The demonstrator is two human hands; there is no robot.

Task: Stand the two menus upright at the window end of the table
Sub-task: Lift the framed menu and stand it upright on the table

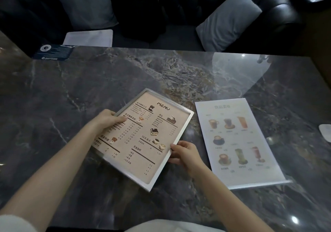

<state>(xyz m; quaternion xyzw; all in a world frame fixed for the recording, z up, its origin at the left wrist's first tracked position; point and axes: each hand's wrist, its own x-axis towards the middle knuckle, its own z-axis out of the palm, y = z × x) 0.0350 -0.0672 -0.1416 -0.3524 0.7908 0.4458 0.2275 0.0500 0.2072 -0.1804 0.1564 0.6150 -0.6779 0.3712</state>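
Note:
A beige menu in a silver frame (152,124) is near the middle of the dark marble table (89,92), face up and turned at an angle. My left hand (105,119) grips its left edge, thumb on the printed face. My right hand (184,153) grips its lower right edge. Whether the frame rests on the table or is slightly raised I cannot tell. A second menu, white with drink pictures in a clear acrylic holder (238,142), lies flat on the table just to the right, untouched.
A dark blue card (53,52) lies at the table's far left corner. A white object (325,132) pokes in at the right edge. Behind the table is a black leather sofa with grey cushions (229,21), a black garment (141,8) and a white sheet (89,38).

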